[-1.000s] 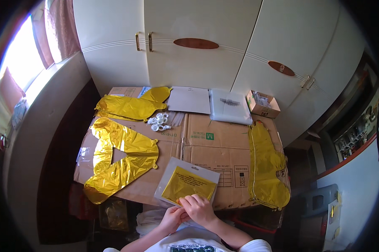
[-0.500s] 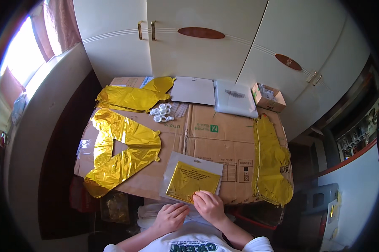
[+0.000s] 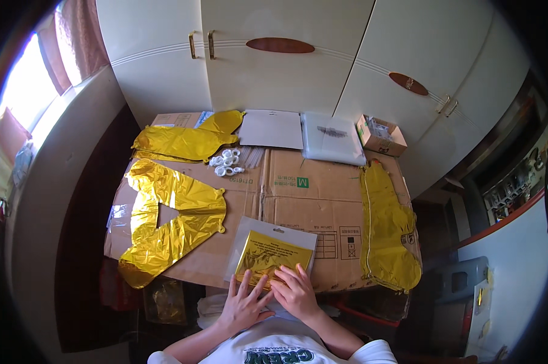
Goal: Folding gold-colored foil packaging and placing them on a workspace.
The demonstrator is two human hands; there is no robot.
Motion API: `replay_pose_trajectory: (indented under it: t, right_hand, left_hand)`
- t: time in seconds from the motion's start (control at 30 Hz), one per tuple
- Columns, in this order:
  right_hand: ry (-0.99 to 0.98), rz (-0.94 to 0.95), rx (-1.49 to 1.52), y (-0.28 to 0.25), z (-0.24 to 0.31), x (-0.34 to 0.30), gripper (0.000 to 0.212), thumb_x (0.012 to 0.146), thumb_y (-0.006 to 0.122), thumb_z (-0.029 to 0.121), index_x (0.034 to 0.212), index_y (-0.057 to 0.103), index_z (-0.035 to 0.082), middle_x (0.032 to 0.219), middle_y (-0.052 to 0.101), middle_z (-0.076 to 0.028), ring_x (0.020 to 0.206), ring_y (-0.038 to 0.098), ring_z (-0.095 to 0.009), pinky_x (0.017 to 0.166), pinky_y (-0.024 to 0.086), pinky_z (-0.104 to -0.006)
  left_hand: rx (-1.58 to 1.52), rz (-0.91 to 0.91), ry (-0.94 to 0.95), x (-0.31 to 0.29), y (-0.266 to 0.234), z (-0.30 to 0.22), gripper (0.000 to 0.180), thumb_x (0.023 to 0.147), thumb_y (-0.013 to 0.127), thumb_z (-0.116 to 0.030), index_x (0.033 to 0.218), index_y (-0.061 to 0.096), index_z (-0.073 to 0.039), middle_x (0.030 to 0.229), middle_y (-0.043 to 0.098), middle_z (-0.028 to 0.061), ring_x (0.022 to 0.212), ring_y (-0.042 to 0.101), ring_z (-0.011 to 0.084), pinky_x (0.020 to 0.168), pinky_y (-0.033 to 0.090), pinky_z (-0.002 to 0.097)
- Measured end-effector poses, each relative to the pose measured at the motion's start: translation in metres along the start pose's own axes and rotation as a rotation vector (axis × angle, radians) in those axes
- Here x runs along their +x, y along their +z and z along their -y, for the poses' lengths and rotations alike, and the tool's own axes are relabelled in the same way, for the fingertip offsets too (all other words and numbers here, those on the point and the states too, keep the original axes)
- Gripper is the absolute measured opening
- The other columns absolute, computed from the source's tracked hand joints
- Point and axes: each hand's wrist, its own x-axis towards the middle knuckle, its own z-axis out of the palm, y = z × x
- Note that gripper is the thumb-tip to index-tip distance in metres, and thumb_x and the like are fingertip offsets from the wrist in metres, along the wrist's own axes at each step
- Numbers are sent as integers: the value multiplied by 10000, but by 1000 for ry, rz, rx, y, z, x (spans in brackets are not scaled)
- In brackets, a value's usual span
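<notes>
At the left edge of the cardboard-covered table (image 3: 328,209), a flat gold foil shape (image 3: 192,212) with a triangular gap lies slanted, its lower end at the near left corner. Beyond it, by the far left corner, more gold foil (image 3: 183,142) lies flat, and to its right sit a loose cluster of white rings (image 3: 228,162) and some thin clear straws (image 3: 251,158). At the middle of the near edge lies a clear pouch (image 3: 292,236) with a folded gold sheet (image 3: 280,250) inside. The left hand (image 3: 240,309) is palm down with its fingers spread wide, the tips at the pouch's lower left part. The right hand (image 3: 298,296) rests its fingers, set closer together, on the lower right part; its thumb is hard to make out, so I cannot tell whether it pinches the pouch. Along the far edge are a pale card (image 3: 271,129), then a stack of clear bags (image 3: 333,142). By the far right corner stands a small open box (image 3: 386,145) of clear packets, and along the right edge stretches another gold foil piece (image 3: 389,224).
</notes>
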Motion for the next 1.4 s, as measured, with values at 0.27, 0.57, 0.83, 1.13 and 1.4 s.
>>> replay_pose_trajectory:
  t: [0.27, 0.57, 0.83, 1.13, 1.4]
  right_hand:
    - [38, 29, 19, 4, -1, -4, 181, 837, 715, 177, 1011, 725, 130, 1257, 606, -100, 1257, 537, -298, 1112, 303, -586]
    - [7, 24, 29, 0, -3, 0, 207, 851, 698, 224, 1025, 706, 112, 1238, 620, -93, 1263, 537, -260, 1113, 300, -586]
    - [-48, 119, -6, -9, -31, 50, 446, 921, 625, 315, 1292, 585, 70, 1389, 529, -138, 1347, 448, -322, 1132, 292, -550]
    - [-82, 392, -164, 17, -54, 64, 881, 884, 530, 616, 1523, 294, 55, 1586, 268, -154, 1494, 190, -307, 1211, 109, -512]
    - [-99, 402, -182, 16, -53, 66, 1001, 833, 560, 655, 1527, 245, 7, 1585, 255, -172, 1493, 186, -298, 1217, 97, -491]
  left_hand:
    - [-40, -19, -53, 1, 6, -10, 641, 828, 601, -644, 1354, 559, -280, 1560, 309, 103, 1428, 206, 488, 1066, 174, 751]
    - [-12, -21, -44, 1, 2, -5, 666, 827, 595, -648, 1362, 552, -254, 1543, 339, 115, 1431, 252, 439, 1067, 175, 751]
    - [-219, -281, 53, -25, -7, -1, 454, 831, 691, -287, 1224, 614, -71, 1318, 562, 141, 1303, 497, 323, 1088, 343, 522]
    - [-104, -220, 6, 68, -35, 64, 668, 901, 596, -412, 1396, 451, 14, 1473, 422, 210, 1408, 361, 356, 1150, 275, 507]
    - [4, -69, 56, 86, -8, 82, 1018, 856, 413, -753, 1464, 344, 61, 1532, 334, 245, 1455, 276, 359, 1178, 214, 494]
